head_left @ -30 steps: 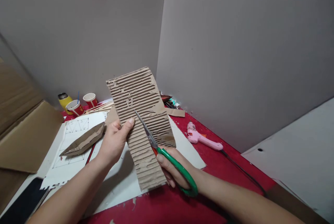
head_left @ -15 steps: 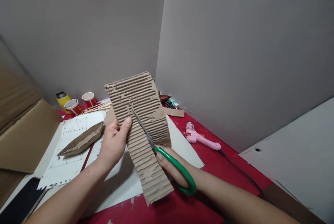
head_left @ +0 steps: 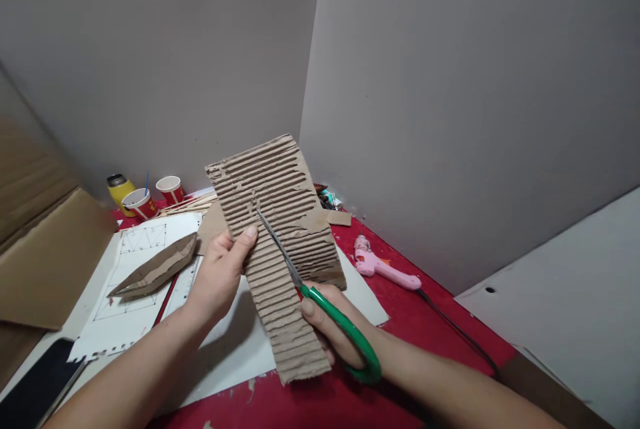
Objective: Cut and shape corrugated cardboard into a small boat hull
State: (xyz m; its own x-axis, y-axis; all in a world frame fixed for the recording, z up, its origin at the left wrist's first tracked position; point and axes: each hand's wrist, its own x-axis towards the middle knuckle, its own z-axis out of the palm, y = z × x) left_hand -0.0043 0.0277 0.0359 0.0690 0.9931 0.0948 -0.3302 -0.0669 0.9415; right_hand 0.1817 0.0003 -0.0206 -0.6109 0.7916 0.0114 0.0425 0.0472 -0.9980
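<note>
Above a red tabletop [head_left: 405, 339], the left hand [head_left: 217, 275] pinches ribbed cardboard [head_left: 265, 175] while the right hand [head_left: 327, 327] grips green-handled scissors [head_left: 345, 323] cutting into it. A clean cut likely needs the sheet steady and the left hand clear.

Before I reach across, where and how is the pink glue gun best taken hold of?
Probably the middle of its slim handle, from above on the near side. The pink glue gun lies on the red tabletop, handle stretched rightward, nozzle pointing away and cable trailing from the handle's end.
</note>
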